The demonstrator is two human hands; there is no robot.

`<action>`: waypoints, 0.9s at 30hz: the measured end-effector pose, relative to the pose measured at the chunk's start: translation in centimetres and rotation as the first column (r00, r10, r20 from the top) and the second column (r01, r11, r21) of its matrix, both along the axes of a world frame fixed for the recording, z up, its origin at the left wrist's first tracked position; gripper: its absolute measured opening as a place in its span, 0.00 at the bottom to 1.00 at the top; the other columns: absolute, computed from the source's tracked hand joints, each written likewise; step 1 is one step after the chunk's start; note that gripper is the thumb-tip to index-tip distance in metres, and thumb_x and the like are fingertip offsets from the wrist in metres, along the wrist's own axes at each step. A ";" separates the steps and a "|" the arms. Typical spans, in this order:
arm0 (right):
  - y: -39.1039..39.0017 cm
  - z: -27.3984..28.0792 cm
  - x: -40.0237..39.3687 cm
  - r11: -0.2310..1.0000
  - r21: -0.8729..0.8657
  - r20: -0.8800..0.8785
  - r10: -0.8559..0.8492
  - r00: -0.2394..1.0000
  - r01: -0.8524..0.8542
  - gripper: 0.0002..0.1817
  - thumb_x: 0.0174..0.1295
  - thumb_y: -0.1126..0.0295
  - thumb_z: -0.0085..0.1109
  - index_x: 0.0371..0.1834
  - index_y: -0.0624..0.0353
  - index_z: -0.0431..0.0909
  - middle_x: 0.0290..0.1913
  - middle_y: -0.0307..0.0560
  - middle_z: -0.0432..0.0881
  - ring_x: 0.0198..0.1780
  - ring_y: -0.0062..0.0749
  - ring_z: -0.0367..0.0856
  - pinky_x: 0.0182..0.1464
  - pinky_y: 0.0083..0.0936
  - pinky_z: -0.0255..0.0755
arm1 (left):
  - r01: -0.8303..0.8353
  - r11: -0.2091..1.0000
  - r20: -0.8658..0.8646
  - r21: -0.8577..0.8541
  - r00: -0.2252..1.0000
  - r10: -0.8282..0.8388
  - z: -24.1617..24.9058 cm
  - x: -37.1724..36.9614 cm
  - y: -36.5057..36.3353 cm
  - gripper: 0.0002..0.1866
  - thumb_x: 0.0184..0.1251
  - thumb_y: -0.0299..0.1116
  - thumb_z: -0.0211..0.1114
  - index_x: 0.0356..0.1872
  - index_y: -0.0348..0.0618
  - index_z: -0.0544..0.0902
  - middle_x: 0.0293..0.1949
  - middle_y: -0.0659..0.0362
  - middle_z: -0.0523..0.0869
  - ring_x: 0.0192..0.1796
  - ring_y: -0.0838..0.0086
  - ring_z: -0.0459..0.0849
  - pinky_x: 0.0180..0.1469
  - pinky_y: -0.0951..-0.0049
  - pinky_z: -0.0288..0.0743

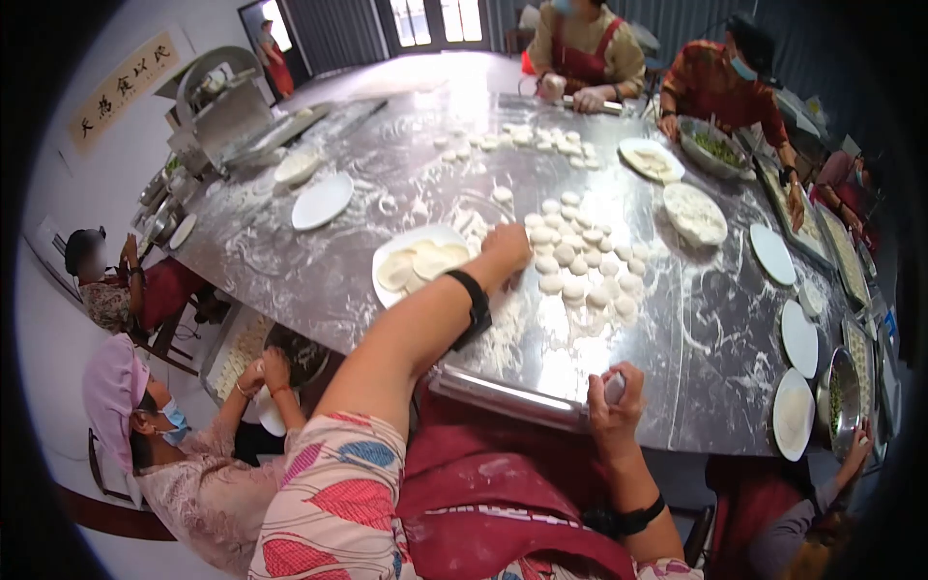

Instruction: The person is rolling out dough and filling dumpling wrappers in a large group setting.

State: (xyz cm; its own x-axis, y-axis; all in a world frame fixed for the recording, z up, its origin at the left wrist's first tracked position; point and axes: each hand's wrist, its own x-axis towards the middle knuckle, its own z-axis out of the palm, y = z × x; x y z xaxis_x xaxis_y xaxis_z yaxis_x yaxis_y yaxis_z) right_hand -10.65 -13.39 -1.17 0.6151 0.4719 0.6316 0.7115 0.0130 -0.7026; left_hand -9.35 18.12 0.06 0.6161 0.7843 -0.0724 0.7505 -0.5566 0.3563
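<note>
My left hand (507, 249) reaches across the steel table, closed, its fingertips hidden under the knuckles. Whatever it holds, if anything, does not show. Beside it, to the right, lies a cluster of small round dough pieces (578, 253) dusted with flour. Just left of that hand, flat dough wrappers (418, 265) overlap on a white plate (379, 277), partly covered by my forearm. At the near edge, my right hand (616, 406) is wrapped around a pale, rounded handle end of what looks like a metal rolling pin (512, 394).
Flour streaks the steel table (715, 319). Farther off are more dough pieces (565, 142), a white plate (324, 201) and a bowl of green filling (717, 147). Plates line the right side. A co-worker in a pink cap (118, 391) sits close on my left; others work across the table.
</note>
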 end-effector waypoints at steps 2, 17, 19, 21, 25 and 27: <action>0.0 0.0 -0.1 1.000 0.017 0.015 -0.007 1.000 0.006 0.17 0.51 0.79 0.64 0.41 0.59 0.67 0.22 0.45 0.74 0.21 0.36 0.78 0.24 0.27 0.71 | 0.025 0.996 -0.076 -0.084 0.997 -0.032 1.7 -0.3 -0.7 0.22 0.48 0.41 0.68 0.42 0.36 0.82 0.45 0.43 0.83 0.50 0.54 0.82 0.50 0.59 0.76; 1.1 0.2 1.0 0.990 0.016 -0.192 0.141 0.971 -0.140 0.11 0.57 0.79 0.56 0.38 0.58 0.64 0.21 0.42 0.71 0.18 0.26 0.75 0.21 0.23 0.71 | 0.576 0.749 0.276 -0.327 0.817 -0.507 -1.7 -8.9 -9.6 0.10 0.47 0.34 0.69 0.31 0.40 0.84 0.29 0.54 0.85 0.33 0.67 0.84 0.36 0.67 0.75; 1.5 0.4 1.4 0.990 0.013 -0.197 0.142 0.970 -0.142 0.11 0.58 0.78 0.56 0.39 0.58 0.64 0.21 0.42 0.71 0.17 0.25 0.74 0.20 0.23 0.69 | 0.566 0.769 0.288 -0.297 0.821 -0.493 -2.2 -9.4 -9.3 0.10 0.48 0.34 0.68 0.31 0.40 0.83 0.28 0.53 0.85 0.33 0.65 0.83 0.37 0.66 0.75; 2.1 0.3 1.8 0.992 0.013 -0.152 0.122 0.981 -0.122 0.12 0.58 0.78 0.56 0.41 0.57 0.64 0.20 0.41 0.71 0.16 0.23 0.73 0.18 0.22 0.67 | 0.591 0.783 0.275 -0.193 0.799 -0.535 -2.1 -9.5 -9.3 0.10 0.49 0.34 0.68 0.31 0.40 0.83 0.29 0.52 0.85 0.33 0.64 0.83 0.38 0.65 0.75; 4.4 -0.4 3.9 0.990 -0.005 -0.117 0.142 0.983 -0.144 0.13 0.58 0.78 0.55 0.44 0.56 0.64 0.19 0.41 0.71 0.16 0.21 0.71 0.17 0.22 0.63 | 0.614 0.752 0.212 -0.242 0.789 -0.577 -0.7 -9.0 -10.7 0.09 0.49 0.34 0.67 0.31 0.41 0.83 0.30 0.51 0.85 0.35 0.62 0.84 0.38 0.65 0.75; 3.9 0.0 3.5 0.989 -0.036 -0.224 0.132 0.966 -0.144 0.14 0.57 0.77 0.57 0.43 0.57 0.65 0.19 0.43 0.71 0.16 0.25 0.72 0.19 0.24 0.65 | 0.637 0.712 0.206 -0.296 0.770 -0.604 -0.5 -8.8 -11.0 0.09 0.49 0.33 0.67 0.31 0.41 0.83 0.30 0.52 0.85 0.35 0.62 0.84 0.38 0.64 0.75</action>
